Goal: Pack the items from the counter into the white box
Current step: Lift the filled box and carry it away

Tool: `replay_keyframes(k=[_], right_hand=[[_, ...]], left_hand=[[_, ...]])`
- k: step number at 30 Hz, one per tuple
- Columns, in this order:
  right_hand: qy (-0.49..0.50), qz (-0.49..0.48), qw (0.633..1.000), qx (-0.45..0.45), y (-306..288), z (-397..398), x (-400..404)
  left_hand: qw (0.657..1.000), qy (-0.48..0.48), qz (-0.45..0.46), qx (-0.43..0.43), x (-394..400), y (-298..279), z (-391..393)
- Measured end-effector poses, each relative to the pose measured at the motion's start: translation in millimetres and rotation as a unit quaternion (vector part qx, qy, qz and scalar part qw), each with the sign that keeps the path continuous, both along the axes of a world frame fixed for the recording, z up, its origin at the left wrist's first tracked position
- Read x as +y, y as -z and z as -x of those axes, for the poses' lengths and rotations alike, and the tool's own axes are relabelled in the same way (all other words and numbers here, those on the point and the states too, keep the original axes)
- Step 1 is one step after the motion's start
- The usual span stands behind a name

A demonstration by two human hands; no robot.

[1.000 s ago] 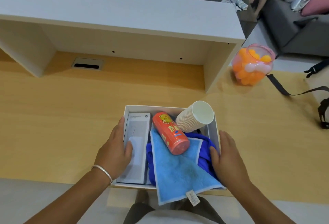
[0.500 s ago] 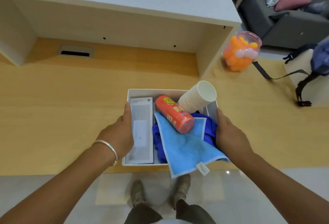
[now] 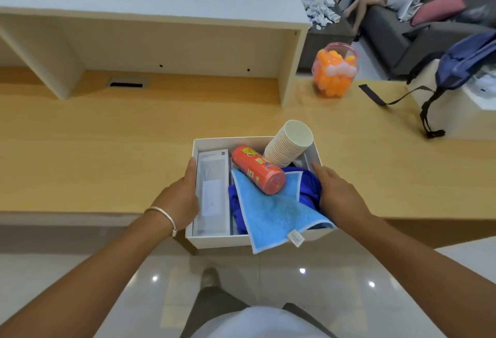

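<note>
The white box (image 3: 220,241) sits at the wooden counter's near edge, its front hanging past it. My left hand (image 3: 179,200) grips the box's left wall and my right hand (image 3: 338,198) grips its right wall. Inside lie a flat grey carton (image 3: 213,176) on the left, a red can (image 3: 257,172) on its side, a stack of paper cups (image 3: 290,144) leaning at the back right, and a light blue towel (image 3: 273,214) draped over the front rim on top of a dark blue cloth (image 3: 308,184).
A clear jar of orange balls (image 3: 334,70) stands on the counter (image 3: 107,149) at the back right. A blue backpack (image 3: 467,61) with black straps lies at the far right. A white shelf unit (image 3: 161,29) spans the counter's back. People sit on a grey sofa beyond.
The box has come toward me to the counter's near edge, held by both hands. I have stepped back, so more floor shows below.
</note>
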State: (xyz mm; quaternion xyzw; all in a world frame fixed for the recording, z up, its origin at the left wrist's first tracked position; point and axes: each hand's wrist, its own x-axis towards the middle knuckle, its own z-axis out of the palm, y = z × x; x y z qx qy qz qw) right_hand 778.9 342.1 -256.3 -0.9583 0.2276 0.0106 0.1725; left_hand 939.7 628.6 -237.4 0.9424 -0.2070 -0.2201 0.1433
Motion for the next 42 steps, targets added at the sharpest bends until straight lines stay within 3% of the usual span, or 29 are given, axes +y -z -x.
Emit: replay_keyframes(k=[12, 17, 26, 34, 42], right_hand=[[-0.011, -0.01, 1.0, -0.022, 16.2, 223.7, -62.2], [0.011, -0.027, 0.999, -0.035, 24.3, 295.1, -55.9], [0.117, -0.137, 0.984, 0.006, 51.8, 368.5, -22.0], [0.132, -0.182, 0.974, 0.033, 85.3, 381.0, -5.4], [0.147, -0.196, 0.968, 0.057, 183.2, 364.6, -13.1]], left_hand=[[0.997, -0.051, 0.037, -0.041, -43.1, 12.1, 253.4], [0.997, -0.049, 0.056, -0.002, -43.0, 19.4, 311.4], [0.997, -0.036, 0.057, 0.04, -26.5, 58.2, 351.0], [0.994, -0.056, 0.077, 0.056, -12.6, 106.3, 363.8], [0.98, -0.104, 0.119, 0.119, -14.9, 203.7, 352.7]])
